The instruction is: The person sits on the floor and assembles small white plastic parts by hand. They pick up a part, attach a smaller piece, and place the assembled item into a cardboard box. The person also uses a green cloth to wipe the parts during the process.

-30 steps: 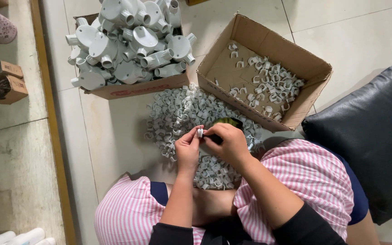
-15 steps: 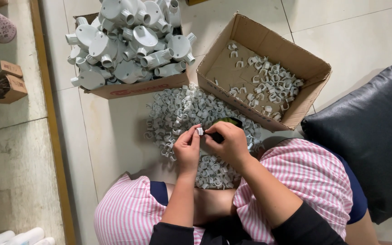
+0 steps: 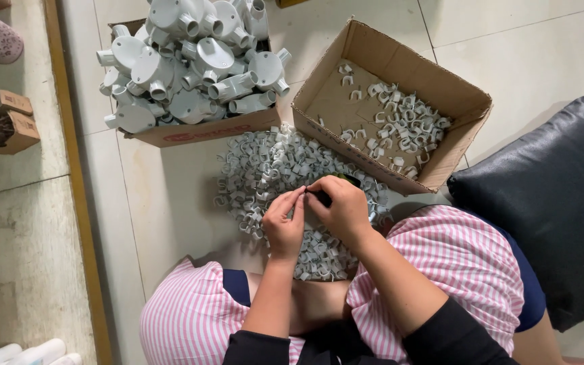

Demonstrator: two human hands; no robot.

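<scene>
At the far left of the frame, two small brown cartons (image 3: 8, 120) sit on a grey ledge. Right of them, at upper left, an open cardboard box (image 3: 201, 130) is heaped with large grey conduit junction fittings (image 3: 194, 57). Below it, at centre, a pile of small white pipe clips (image 3: 272, 172) spreads over the tiled floor (image 3: 163, 203).

Over the lower part of that pile the left hand (image 3: 284, 226) is curled, its fingertips (image 3: 299, 194) pinched together at the top; whatever it pinches is too small and hidden to make out. Touching it from the right, the right hand (image 3: 341, 211) is closed around a dark, narrow object (image 3: 320, 197), of which only a short end shows between the two hands.

Below the hands are the person's knees in pink-striped fabric (image 3: 454, 263). At upper right a second open cardboard box (image 3: 468, 101) holds a loose scatter of the same white clips (image 3: 400, 122). At the right edge lies a black cushion (image 3: 549, 203).
</scene>
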